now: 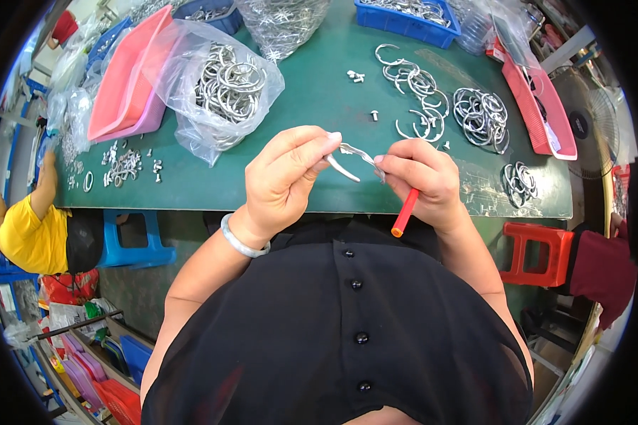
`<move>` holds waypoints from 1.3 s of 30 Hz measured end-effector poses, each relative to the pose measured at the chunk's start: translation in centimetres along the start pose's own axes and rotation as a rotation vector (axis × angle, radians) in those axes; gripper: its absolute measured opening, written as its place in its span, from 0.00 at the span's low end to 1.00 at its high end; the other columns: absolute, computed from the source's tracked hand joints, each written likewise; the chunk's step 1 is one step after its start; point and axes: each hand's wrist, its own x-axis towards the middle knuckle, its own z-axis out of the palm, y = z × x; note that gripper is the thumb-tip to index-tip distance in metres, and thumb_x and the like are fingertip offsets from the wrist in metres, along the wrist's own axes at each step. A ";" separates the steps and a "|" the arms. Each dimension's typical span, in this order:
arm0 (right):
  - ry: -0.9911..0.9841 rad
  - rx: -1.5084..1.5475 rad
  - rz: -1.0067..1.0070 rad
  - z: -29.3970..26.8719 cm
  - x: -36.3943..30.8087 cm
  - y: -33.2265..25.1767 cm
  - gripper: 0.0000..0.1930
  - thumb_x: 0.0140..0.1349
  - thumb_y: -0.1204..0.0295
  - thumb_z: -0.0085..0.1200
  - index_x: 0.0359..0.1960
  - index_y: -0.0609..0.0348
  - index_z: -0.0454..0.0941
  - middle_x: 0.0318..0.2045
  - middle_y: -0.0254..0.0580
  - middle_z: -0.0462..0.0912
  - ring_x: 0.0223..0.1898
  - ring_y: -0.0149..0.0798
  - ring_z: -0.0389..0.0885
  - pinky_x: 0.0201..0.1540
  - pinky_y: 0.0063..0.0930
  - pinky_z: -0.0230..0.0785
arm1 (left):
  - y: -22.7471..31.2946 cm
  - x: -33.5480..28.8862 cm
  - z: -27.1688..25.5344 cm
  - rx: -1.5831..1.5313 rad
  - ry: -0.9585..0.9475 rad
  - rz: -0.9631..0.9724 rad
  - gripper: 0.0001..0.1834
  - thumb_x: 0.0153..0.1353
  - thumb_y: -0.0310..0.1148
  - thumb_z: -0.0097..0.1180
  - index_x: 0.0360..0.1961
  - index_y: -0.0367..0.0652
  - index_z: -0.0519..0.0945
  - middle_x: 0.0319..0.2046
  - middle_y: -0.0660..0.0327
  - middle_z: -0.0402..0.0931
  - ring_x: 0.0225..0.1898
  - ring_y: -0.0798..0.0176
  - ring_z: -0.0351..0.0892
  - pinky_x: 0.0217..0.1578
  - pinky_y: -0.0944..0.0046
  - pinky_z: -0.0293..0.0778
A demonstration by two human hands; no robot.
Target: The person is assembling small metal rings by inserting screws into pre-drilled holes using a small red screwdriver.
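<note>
Over the near edge of the green table, a silver curved metal piece [344,170] is held between my two hands. It looks like an open bangle with two arms. My left hand [282,173] pinches one end between thumb and forefinger, and those fingertips hide part of it. At the other end, the thumb and forefinger of my right hand [429,177] are closed on the metal. A red pencil-like stick [407,211] with an orange tip also sits in my right hand, pointing down toward me.
Linked silver rings [422,92], a ring pile [480,117] and a smaller heap [520,184] lie to the right. A plastic bag of rings [227,92] and pink bins [131,85] stand left, near small metal parts [124,166]. Blue trays [407,20] line the back. A co-worker [32,230] sits left.
</note>
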 end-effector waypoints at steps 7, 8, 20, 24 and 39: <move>0.058 -0.045 -0.068 -0.3 0.1 -0.1 0.14 0.37 0.83 0.58 0.30 0.60 0.77 0.23 0.39 0.74 0.19 0.35 0.74 0.18 0.24 0.65 | 0.6 0.0 -0.1 0.081 -0.010 0.070 0.17 0.46 0.16 0.56 0.40 0.37 0.77 0.34 0.54 0.74 0.32 0.60 0.75 0.30 0.69 0.72; 0.057 -0.048 -0.064 -0.3 0.0 -0.2 0.14 0.37 0.83 0.58 0.30 0.60 0.77 0.23 0.39 0.74 0.19 0.36 0.74 0.18 0.24 0.65 | 0.6 0.0 -0.1 0.081 -0.011 0.071 0.17 0.46 0.16 0.56 0.40 0.37 0.77 0.34 0.54 0.74 0.32 0.60 0.75 0.30 0.69 0.72; 0.056 0.193 0.187 -0.2 -0.4 -0.5 0.10 0.42 0.83 0.58 0.29 0.61 0.77 0.23 0.38 0.74 0.21 0.32 0.71 0.22 0.22 0.64 | 0.7 -0.2 0.3 0.070 -0.015 -0.049 0.11 0.52 0.19 0.54 0.38 0.35 0.77 0.31 0.55 0.75 0.28 0.64 0.75 0.29 0.70 0.72; 0.010 0.457 0.504 -0.1 -1.0 0.1 0.04 0.50 0.78 0.57 0.28 0.63 0.77 0.20 0.32 0.73 0.21 0.24 0.66 0.25 0.18 0.60 | 0.6 0.0 0.8 -0.486 0.046 -0.703 0.10 0.60 0.30 0.49 0.37 0.34 0.75 0.26 0.61 0.75 0.24 0.70 0.74 0.24 0.74 0.69; -0.062 0.738 0.896 -0.8 0.2 -1.1 0.07 0.54 0.74 0.54 0.29 0.67 0.77 0.21 0.32 0.76 0.25 0.22 0.70 0.29 0.18 0.64 | -1.0 0.0 1.0 -0.762 0.036 -1.069 0.10 0.60 0.33 0.49 0.33 0.37 0.76 0.22 0.64 0.74 0.20 0.74 0.72 0.21 0.76 0.67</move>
